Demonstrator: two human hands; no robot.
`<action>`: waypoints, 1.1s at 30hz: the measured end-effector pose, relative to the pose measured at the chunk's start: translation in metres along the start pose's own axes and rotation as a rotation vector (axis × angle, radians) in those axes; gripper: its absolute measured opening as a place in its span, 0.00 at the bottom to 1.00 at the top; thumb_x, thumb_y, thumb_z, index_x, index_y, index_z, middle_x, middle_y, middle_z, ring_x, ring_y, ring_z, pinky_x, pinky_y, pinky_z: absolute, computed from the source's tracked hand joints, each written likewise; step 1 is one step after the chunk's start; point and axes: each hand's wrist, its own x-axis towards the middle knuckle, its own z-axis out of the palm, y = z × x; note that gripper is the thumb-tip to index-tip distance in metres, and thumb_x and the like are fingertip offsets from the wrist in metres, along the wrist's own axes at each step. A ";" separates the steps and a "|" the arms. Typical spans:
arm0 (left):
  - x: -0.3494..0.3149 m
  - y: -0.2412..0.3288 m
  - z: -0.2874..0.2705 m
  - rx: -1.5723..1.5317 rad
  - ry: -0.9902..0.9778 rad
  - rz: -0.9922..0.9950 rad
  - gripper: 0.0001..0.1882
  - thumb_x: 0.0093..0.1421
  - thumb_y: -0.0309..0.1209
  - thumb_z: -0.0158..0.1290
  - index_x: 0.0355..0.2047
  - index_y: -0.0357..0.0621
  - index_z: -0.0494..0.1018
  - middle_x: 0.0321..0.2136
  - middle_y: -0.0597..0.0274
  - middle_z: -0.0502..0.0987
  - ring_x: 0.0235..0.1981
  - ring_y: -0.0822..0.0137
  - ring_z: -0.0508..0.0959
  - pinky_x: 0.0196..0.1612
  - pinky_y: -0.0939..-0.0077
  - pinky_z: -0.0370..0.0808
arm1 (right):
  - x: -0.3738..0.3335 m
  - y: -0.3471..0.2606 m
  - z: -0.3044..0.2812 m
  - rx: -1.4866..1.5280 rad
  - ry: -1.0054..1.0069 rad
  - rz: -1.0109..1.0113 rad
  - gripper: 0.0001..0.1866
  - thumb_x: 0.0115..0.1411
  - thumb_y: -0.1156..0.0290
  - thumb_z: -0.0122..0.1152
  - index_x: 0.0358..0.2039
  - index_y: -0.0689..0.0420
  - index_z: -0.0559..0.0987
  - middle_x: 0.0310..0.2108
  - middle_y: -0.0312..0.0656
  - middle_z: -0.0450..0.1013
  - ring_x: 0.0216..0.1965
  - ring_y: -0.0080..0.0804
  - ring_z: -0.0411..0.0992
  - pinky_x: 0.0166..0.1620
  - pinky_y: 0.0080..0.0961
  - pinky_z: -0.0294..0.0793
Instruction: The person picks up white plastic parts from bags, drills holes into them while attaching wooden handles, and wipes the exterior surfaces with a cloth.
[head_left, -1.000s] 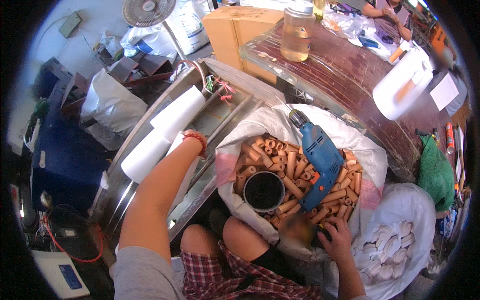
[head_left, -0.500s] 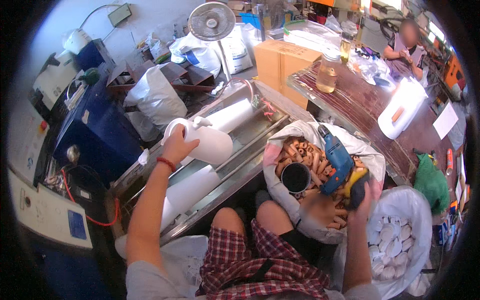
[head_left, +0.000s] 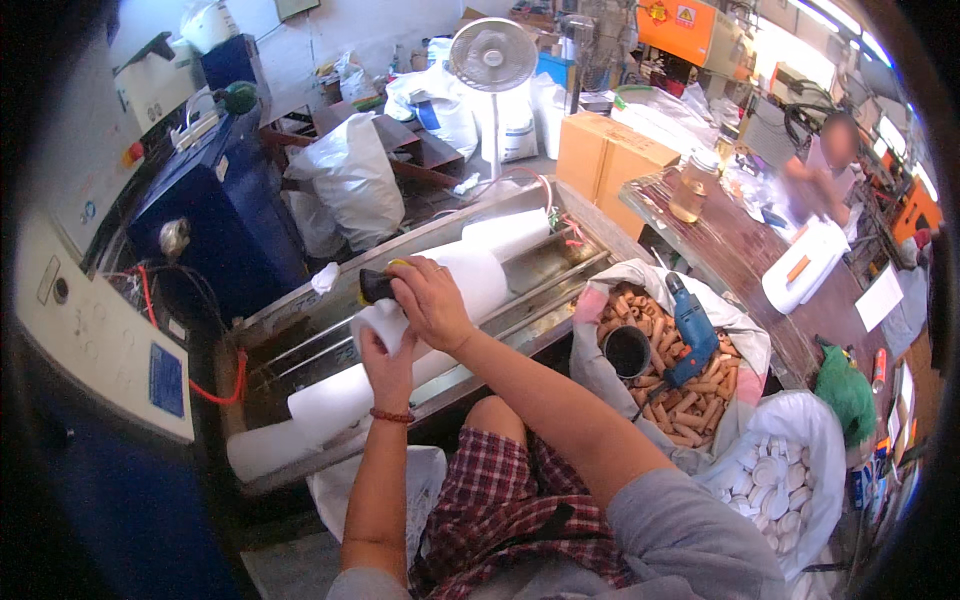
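Long trough (head_left: 440,238), laid diagonally. Open woven sack (head_left: 590,360) beside its near edge. White cylindrical vessel (head_left: 468,278) over trough's middle, mouth facing left. Blue drill (head_left: 693,335) atop sack's contents. Left hand (head_left: 388,362): curled, gripping vessel's mouth. Right hand (head_left: 435,302): partly closed round black-and-yellow tool (head_left: 376,286) at the mouth; tip indistinct. Brown tubes (head_left: 690,415) in sack.

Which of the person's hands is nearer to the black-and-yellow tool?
Right: the right hand holds the black-and-yellow tool; the left hand sits lower, gripping the white container.
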 end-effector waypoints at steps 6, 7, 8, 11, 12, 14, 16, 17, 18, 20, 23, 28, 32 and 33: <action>-0.021 0.013 -0.051 -0.067 0.109 0.053 0.25 0.51 0.27 0.60 0.46 0.35 0.63 0.44 0.57 0.69 0.45 0.67 0.70 0.49 0.73 0.65 | -0.019 0.043 0.017 -0.536 0.106 0.064 0.16 0.56 0.70 0.51 0.45 0.61 0.70 0.49 0.48 0.66 0.48 0.46 0.65 0.53 0.44 0.58; -0.026 0.014 -0.055 -0.059 0.127 0.059 0.25 0.51 0.27 0.60 0.46 0.35 0.63 0.44 0.57 0.69 0.45 0.67 0.69 0.49 0.73 0.65 | -0.017 0.044 0.017 -0.589 0.157 0.035 0.16 0.56 0.69 0.51 0.44 0.61 0.70 0.49 0.47 0.67 0.48 0.46 0.65 0.53 0.46 0.59; -0.028 0.011 -0.058 -0.062 0.123 0.054 0.26 0.50 0.28 0.61 0.47 0.36 0.63 0.45 0.57 0.69 0.46 0.67 0.69 0.49 0.73 0.65 | -0.016 0.043 0.021 -0.460 0.097 0.014 0.16 0.55 0.70 0.52 0.44 0.61 0.70 0.49 0.47 0.67 0.49 0.46 0.65 0.53 0.46 0.59; -0.029 -0.003 -0.069 -0.084 0.158 0.026 0.27 0.51 0.28 0.60 0.49 0.36 0.62 0.45 0.58 0.69 0.47 0.67 0.69 0.50 0.73 0.64 | -0.018 0.021 0.031 -0.186 -0.233 -0.130 0.18 0.52 0.73 0.53 0.44 0.61 0.70 0.48 0.49 0.67 0.51 0.46 0.64 0.54 0.43 0.62; -0.030 -0.004 -0.072 -0.129 0.197 0.026 0.27 0.51 0.27 0.60 0.49 0.35 0.62 0.45 0.58 0.69 0.47 0.67 0.69 0.50 0.73 0.65 | -0.022 -0.002 0.037 -0.103 -0.265 -0.303 0.18 0.51 0.73 0.54 0.44 0.61 0.70 0.46 0.49 0.68 0.50 0.46 0.65 0.53 0.43 0.63; -0.031 -0.002 -0.076 -0.217 0.256 0.030 0.26 0.52 0.27 0.59 0.50 0.35 0.63 0.45 0.58 0.69 0.47 0.67 0.70 0.51 0.73 0.65 | -0.021 -0.015 0.040 -0.032 -0.332 -0.474 0.18 0.50 0.73 0.55 0.43 0.61 0.71 0.45 0.49 0.69 0.49 0.46 0.66 0.53 0.41 0.63; -0.035 0.003 -0.078 -0.194 0.207 -0.010 0.26 0.52 0.27 0.59 0.50 0.35 0.64 0.45 0.57 0.70 0.46 0.66 0.70 0.51 0.73 0.65 | -0.007 -0.003 0.034 -0.059 -0.420 -0.465 0.19 0.49 0.74 0.56 0.44 0.61 0.71 0.46 0.47 0.69 0.50 0.45 0.66 0.56 0.39 0.62; -0.037 0.007 -0.078 -0.185 0.180 -0.030 0.25 0.52 0.26 0.59 0.50 0.35 0.64 0.45 0.57 0.71 0.46 0.66 0.71 0.51 0.74 0.65 | -0.002 0.010 0.033 -0.147 -0.357 -0.261 0.16 0.50 0.72 0.55 0.42 0.59 0.73 0.42 0.45 0.71 0.45 0.45 0.68 0.51 0.39 0.64; -0.041 0.011 -0.074 -0.156 0.188 -0.007 0.23 0.52 0.27 0.59 0.46 0.35 0.66 0.41 0.59 0.72 0.44 0.68 0.71 0.49 0.74 0.66 | 0.005 0.026 0.030 -0.217 -0.312 -0.200 0.15 0.51 0.71 0.54 0.41 0.59 0.73 0.40 0.46 0.72 0.43 0.46 0.68 0.50 0.40 0.65; -0.046 0.012 -0.079 -0.055 0.143 0.029 0.20 0.51 0.27 0.60 0.42 0.36 0.67 0.39 0.60 0.72 0.42 0.68 0.71 0.47 0.75 0.67 | 0.021 0.026 0.027 -0.201 -0.465 -0.035 0.15 0.56 0.66 0.50 0.40 0.60 0.75 0.38 0.50 0.72 0.41 0.48 0.69 0.48 0.39 0.66; -0.053 0.011 -0.077 0.025 0.051 0.068 0.17 0.48 0.29 0.62 0.33 0.39 0.67 0.33 0.61 0.72 0.35 0.71 0.72 0.40 0.75 0.69 | 0.010 -0.012 0.046 0.176 -0.804 0.036 0.19 0.59 0.60 0.49 0.43 0.60 0.76 0.40 0.51 0.73 0.42 0.48 0.70 0.49 0.40 0.66; -0.065 0.000 -0.081 0.149 -0.004 0.131 0.17 0.46 0.30 0.63 0.32 0.39 0.67 0.30 0.59 0.73 0.32 0.71 0.73 0.36 0.75 0.71 | 0.026 -0.040 0.059 0.274 -1.130 -0.058 0.22 0.61 0.55 0.45 0.44 0.59 0.75 0.42 0.52 0.72 0.44 0.47 0.70 0.49 0.37 0.66; -0.065 0.014 -0.092 0.151 0.091 0.185 0.18 0.49 0.31 0.62 0.35 0.39 0.66 0.33 0.61 0.73 0.34 0.70 0.73 0.38 0.75 0.71 | 0.039 0.015 0.045 -0.270 -1.142 0.096 0.21 0.60 0.57 0.42 0.41 0.57 0.77 0.41 0.52 0.73 0.44 0.50 0.70 0.50 0.38 0.66; -0.064 0.022 -0.094 0.108 0.117 0.194 0.18 0.50 0.31 0.61 0.36 0.39 0.66 0.34 0.61 0.73 0.35 0.70 0.73 0.39 0.75 0.71 | 0.037 0.024 0.034 -0.382 -1.063 0.087 0.18 0.59 0.58 0.44 0.36 0.56 0.77 0.40 0.50 0.73 0.42 0.49 0.70 0.47 0.42 0.68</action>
